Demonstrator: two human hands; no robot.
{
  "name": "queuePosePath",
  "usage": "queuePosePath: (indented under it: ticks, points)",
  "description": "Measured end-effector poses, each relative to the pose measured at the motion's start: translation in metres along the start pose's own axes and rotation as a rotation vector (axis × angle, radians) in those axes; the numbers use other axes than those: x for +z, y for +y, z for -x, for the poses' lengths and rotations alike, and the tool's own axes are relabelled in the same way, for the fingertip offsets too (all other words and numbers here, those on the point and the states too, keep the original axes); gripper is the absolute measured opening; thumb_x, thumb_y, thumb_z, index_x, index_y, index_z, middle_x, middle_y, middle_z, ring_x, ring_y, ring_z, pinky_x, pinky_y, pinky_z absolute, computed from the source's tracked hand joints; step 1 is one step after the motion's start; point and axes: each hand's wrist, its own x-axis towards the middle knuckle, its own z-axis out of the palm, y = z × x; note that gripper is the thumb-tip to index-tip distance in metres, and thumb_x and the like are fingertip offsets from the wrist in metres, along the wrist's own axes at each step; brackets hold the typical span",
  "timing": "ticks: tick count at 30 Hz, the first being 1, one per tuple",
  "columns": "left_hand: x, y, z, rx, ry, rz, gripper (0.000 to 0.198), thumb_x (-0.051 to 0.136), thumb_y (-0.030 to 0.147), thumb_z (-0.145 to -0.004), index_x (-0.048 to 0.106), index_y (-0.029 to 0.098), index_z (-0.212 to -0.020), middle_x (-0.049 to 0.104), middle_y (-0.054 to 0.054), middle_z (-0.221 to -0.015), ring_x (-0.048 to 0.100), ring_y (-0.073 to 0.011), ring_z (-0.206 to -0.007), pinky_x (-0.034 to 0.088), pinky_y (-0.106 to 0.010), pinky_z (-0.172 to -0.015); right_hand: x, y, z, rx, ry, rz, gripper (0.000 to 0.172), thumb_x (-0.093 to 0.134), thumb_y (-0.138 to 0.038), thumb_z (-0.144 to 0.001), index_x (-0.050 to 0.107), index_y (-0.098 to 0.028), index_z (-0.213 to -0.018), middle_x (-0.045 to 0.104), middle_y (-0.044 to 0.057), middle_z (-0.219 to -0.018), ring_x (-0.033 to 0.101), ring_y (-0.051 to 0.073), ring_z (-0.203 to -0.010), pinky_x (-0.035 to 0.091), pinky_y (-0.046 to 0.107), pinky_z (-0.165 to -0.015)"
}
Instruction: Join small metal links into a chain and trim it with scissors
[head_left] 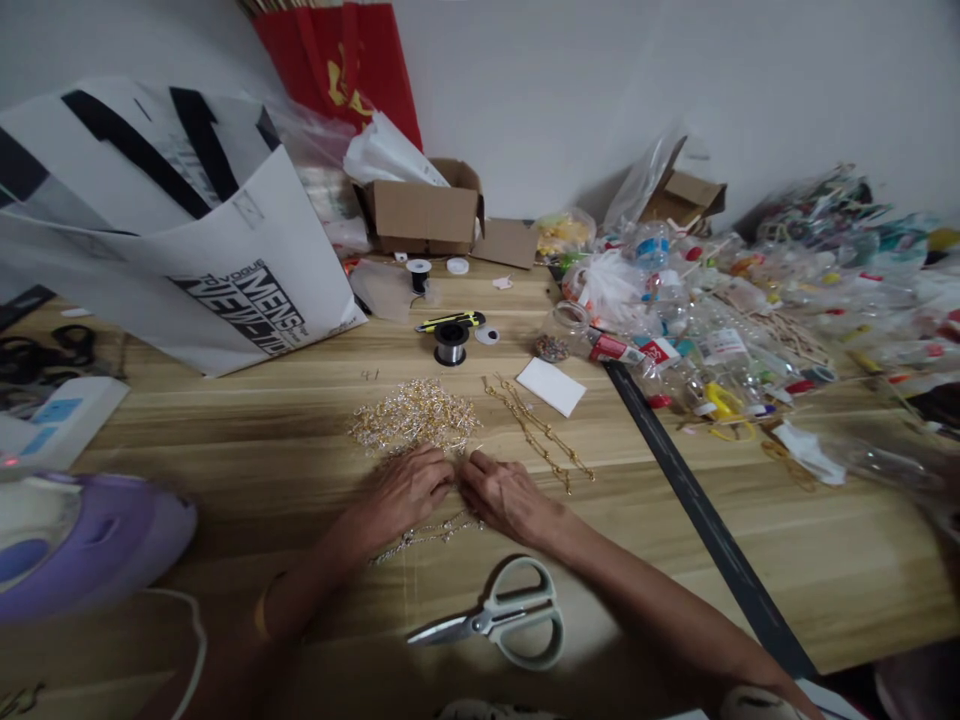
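My left hand and my right hand are close together over the wooden table, fingers curled inward and closed. What they pinch is too small and too covered to make out. A silver beaded chain lies just below them, one end reaching the right hand. Against the left fingertips is a heap of gold and silver beaded chains. To the right of the heap, two gold beaded chains are laid out lengthwise. Scissors with pale handles lie near me, blades pointing left.
Beyond the heap are a wire spool, a yellow-black utility knife and a white card. Plastic bottles crowd the right side. A white shopping bag and a purple appliance stand left; a cardboard box is behind.
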Motion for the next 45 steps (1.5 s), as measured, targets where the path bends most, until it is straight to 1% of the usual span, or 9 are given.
queuePosePath:
  ticks: [7,14,19,22,25,29,31,38,45]
  points:
    - [-0.003,-0.001,0.0,0.034,0.006,0.003,0.018,0.051,0.018,-0.087,0.062,0.016,-0.073,0.061,-0.003,-0.077,0.054,-0.017,-0.078,0.04,-0.028,-0.072,-0.003,0.013,0.001,-0.05,0.088,-0.173,0.013,0.045,-0.023,-0.093,0.057,-0.017,-0.094,0.059,0.004,-0.089,0.056,0.013,-0.075,0.034,0.021,-0.061]
    - [-0.011,-0.005,-0.004,-0.043,0.053,0.047,0.022,0.049,0.018,-0.087,0.061,0.016,-0.068,0.06,-0.002,-0.073,0.054,-0.0153,-0.074,0.038,-0.027,-0.07,-0.01,0.047,-0.002,0.076,0.267,-0.383,0.005,0.054,-0.012,-0.084,0.057,-0.016,-0.085,0.059,0.001,-0.076,0.052,0.011,-0.068,0.034,0.019,-0.061]
    - [-0.011,-0.008,-0.008,-0.073,0.119,0.049,0.021,0.05,0.016,-0.084,0.06,0.016,-0.065,0.058,-0.001,-0.067,0.052,-0.0147,-0.068,0.038,-0.026,-0.066,-0.01,0.058,-0.004,0.112,0.269,-0.385,0.007,0.052,-0.011,-0.084,0.058,-0.014,-0.084,0.061,0.002,-0.078,0.053,0.012,-0.069,0.035,0.02,-0.062]
    - [-0.007,-0.01,-0.007,-0.1,0.175,0.061,0.024,0.048,0.018,-0.084,0.056,0.016,-0.062,0.056,-0.001,-0.065,0.051,-0.0144,-0.066,0.037,-0.026,-0.065,-0.01,0.06,-0.006,0.111,0.251,-0.345,0.009,0.05,-0.014,-0.086,0.06,-0.015,-0.086,0.062,0.003,-0.08,0.053,0.012,-0.07,0.036,0.021,-0.063]
    - [-0.002,-0.014,-0.007,-0.157,0.301,0.103,0.031,0.046,0.025,-0.084,0.047,0.016,-0.054,0.05,0.001,-0.058,0.045,-0.0125,-0.059,0.034,-0.024,-0.059,-0.013,0.062,-0.012,0.112,0.216,-0.251,0.011,0.049,-0.013,-0.087,0.06,-0.016,-0.089,0.062,0.004,-0.085,0.054,0.013,-0.071,0.037,0.022,-0.064]
    - [0.003,-0.02,-0.006,-0.249,0.459,0.226,0.04,0.044,0.033,-0.084,0.033,0.017,-0.049,0.034,0.005,-0.05,0.033,-0.0094,-0.05,0.026,-0.022,-0.051,-0.024,0.071,-0.031,0.102,0.155,0.01,0.016,0.042,-0.016,-0.093,0.058,-0.016,-0.092,0.06,0.008,-0.089,0.054,0.014,-0.069,0.036,0.024,-0.062]
    - [0.004,-0.023,-0.006,-0.279,0.506,0.28,0.04,0.043,0.035,-0.083,0.03,0.018,-0.049,0.03,0.005,-0.05,0.031,-0.0088,-0.05,0.025,-0.022,-0.049,-0.03,0.076,-0.044,0.036,0.125,0.139,0.016,0.042,-0.014,-0.093,0.057,-0.016,-0.097,0.058,0.009,-0.097,0.055,0.014,-0.071,0.036,0.024,-0.062]
    - [0.009,-0.03,-0.004,-0.291,0.6,0.332,0.041,0.045,0.036,-0.082,0.026,0.018,-0.05,0.029,0.005,-0.05,0.03,-0.0086,-0.05,0.025,-0.021,-0.05,-0.045,0.087,-0.082,-0.099,-0.002,0.32,0.02,0.04,-0.01,-0.092,0.058,-0.014,-0.099,0.056,0.012,-0.109,0.058,0.014,-0.074,0.035,0.024,-0.058]
    - [0.006,-0.027,-0.005,-0.284,0.585,0.345,0.04,0.044,0.035,-0.081,0.029,0.018,-0.049,0.029,0.005,-0.049,0.03,-0.0085,-0.049,0.025,-0.021,-0.049,-0.043,0.094,-0.09,-0.173,-0.052,0.344,0.023,0.04,-0.009,-0.091,0.059,-0.015,-0.103,0.057,0.01,-0.107,0.058,0.013,-0.074,0.036,0.023,-0.061]
